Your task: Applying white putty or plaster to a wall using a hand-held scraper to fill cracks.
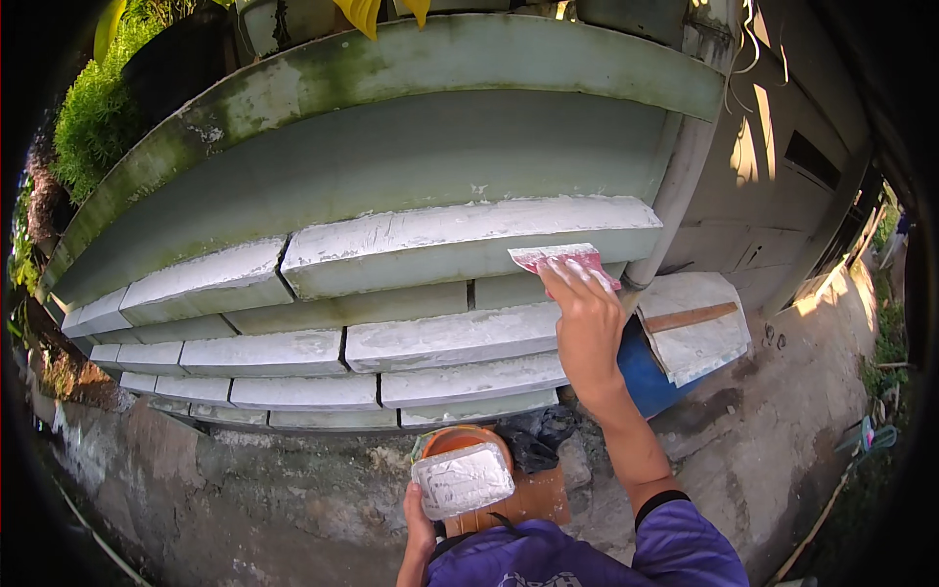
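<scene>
My right hand (587,313) is closed around a red putty scraper (561,256), with white paste on its blade and on my fingers. The blade is by the lower right face of the top stepped ledge (479,227); whether it touches cannot be told. White paste coats that ledge's upper face, while its front stays greenish. Low in front of me, my left hand (420,523) grips the edge of a shallow rectangular tub (463,479) smeared with white putty. Behind the tub, partly covered by it, stands an orange bucket (460,437).
Lower white-coated ledges (450,338) run across below. A mossy rim (469,59) carries potted plants above. A pipe (675,186) stands at the right, with a blue drum (650,372) under a pale board (694,313). A black plastic bag (533,438) lies beside the bucket.
</scene>
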Motion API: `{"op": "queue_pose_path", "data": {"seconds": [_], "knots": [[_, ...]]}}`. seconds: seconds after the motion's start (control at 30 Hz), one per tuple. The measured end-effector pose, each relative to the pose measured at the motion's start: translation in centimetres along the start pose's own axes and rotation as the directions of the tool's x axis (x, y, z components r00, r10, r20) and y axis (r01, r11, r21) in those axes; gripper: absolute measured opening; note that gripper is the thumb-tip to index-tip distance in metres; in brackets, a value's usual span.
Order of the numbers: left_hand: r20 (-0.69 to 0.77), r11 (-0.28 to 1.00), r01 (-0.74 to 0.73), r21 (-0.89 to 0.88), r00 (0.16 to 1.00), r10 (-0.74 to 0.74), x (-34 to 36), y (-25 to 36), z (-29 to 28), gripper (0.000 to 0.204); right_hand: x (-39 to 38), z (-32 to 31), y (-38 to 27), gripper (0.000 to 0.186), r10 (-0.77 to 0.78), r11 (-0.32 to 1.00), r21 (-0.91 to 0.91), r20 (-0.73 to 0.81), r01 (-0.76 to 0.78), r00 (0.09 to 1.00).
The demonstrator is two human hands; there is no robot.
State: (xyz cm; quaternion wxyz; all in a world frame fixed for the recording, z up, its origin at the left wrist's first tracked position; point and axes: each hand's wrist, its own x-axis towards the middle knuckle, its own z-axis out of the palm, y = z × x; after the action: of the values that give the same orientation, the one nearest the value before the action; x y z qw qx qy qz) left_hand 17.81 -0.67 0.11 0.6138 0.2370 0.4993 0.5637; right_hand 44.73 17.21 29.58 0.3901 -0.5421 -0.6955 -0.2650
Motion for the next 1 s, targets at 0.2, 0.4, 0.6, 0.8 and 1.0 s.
{"op": "queue_pose_path", "data": {"seconds": [0.2,0.4,0.6,0.8,1.0], "knots": [[-0.018,0.996,-0.038,0.076,0.999,0.039,0.0,-0.1,0.9,0.055,3.1,1.2,1.6,0.029,-0.051,0.993,-0.109,-0.026,0.048,0.998],[-0.073,0.996,-0.043,0.077,0.996,0.048,-0.6,-0.3,1.2,0.055,-0.1,0.1,1.0,0.025,-0.024,0.997,-0.066,0.061,0.028,0.998],[-0.018,1.0,0.009,-0.029,1.0,-0.009,-1.0,0.0,2.5,0.05,2.7,0.5,2.0,0.028,-0.085,0.992,-0.103,-0.068,0.078,0.994],[-0.057,0.982,0.009,-0.186,0.998,-0.02,-2.1,0.6,4.6,0.054,-0.7,0.9,2.2,0.033,-0.097,0.994,-0.054,0.014,0.098,0.995],[-0.131,0.995,-0.029,-0.099,0.991,0.016,-2.3,-1.3,4.4,0.055,-4.2,-3.7,1.6,0.03,-0.13,0.977,0.184,0.123,0.106,0.984]]}}
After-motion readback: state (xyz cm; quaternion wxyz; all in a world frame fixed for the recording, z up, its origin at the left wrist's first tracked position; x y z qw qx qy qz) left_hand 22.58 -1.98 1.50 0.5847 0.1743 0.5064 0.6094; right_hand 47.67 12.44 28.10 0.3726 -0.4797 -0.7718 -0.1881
